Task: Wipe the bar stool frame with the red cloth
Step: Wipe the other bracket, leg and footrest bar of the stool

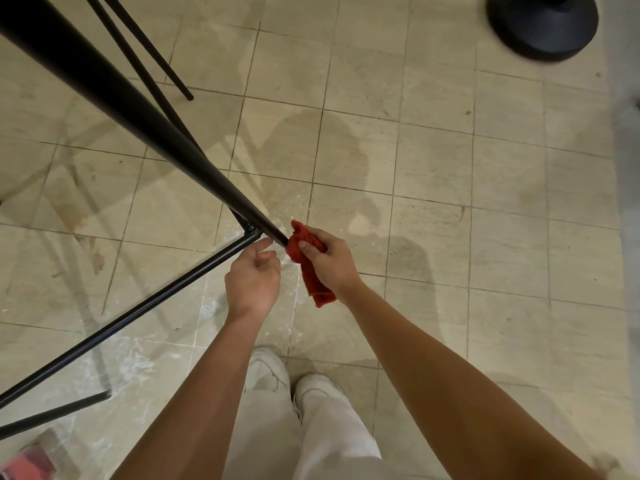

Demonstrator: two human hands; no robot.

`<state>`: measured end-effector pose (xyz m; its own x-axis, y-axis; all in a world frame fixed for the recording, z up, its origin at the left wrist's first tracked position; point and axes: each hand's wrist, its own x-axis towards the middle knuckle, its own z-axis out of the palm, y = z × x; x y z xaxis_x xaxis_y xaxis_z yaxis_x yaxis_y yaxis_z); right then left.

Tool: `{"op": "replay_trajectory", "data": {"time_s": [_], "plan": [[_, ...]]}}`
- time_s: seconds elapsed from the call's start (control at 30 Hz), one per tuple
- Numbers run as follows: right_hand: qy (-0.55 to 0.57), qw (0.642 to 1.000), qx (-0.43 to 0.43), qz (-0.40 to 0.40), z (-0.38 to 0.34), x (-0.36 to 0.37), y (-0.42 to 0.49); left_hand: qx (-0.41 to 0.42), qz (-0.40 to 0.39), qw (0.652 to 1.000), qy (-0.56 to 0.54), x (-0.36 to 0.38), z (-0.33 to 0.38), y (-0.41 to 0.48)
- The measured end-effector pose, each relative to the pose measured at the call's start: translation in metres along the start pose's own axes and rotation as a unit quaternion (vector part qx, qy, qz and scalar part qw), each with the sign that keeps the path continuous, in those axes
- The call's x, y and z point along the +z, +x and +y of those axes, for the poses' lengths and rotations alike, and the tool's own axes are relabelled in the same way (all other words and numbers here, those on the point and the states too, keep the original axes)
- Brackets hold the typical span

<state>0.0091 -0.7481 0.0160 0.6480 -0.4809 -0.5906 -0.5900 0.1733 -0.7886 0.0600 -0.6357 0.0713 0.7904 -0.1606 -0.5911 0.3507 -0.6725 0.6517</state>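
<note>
Head view, looking down at a tiled floor [433, 161]: right hand [327, 261] is closed around the red cloth [306, 261], bunched over the lower end of a black bar stool frame [138, 123] leg, close to the foot. Cloth tail hangs loose below the palm. Left hand [254, 278] is empty, fingers loosely half-curled, sitting just beside the welded joint where the footrest rail [138, 308] meets the leg; can't tell if a fingertip touches the rail

Handling, my read: frame is thin round metal tube, matte black paint, rigid, tapering toward the foot. Probably light enough to shift if pushed sideways, so bracing with the free hand on the rail near the joint makes sense. Cloth is soft, terry-like and limp; it conforms to the tube, so wrap and slide along the length rather than dabbing. Painted tube likely slick, low drag. Weld corner will trap dirt and needs a fingertip pushed into the cloth

Floor tiles are beige, stone-look, with whitish streaks near the stool foot. Round black base [542, 26] sits at the top right edge of frame, well apart. Pale shoes [294, 382] are directly below the hands
</note>
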Motion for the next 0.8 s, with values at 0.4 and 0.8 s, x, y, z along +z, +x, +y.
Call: {"op": "replay_trajectory", "data": {"time_s": [0.4,0.8], "plan": [[-0.104,0.994,-0.006,0.022,0.010,0.015,0.009,-0.026,0.013,0.999,-0.030,0.011,-0.007,0.018],[-0.174,0.976,-0.114,0.062,0.009,0.020,0.008,-0.042,0.018,0.999,-0.026,0.014,-0.007,0.019]]}}
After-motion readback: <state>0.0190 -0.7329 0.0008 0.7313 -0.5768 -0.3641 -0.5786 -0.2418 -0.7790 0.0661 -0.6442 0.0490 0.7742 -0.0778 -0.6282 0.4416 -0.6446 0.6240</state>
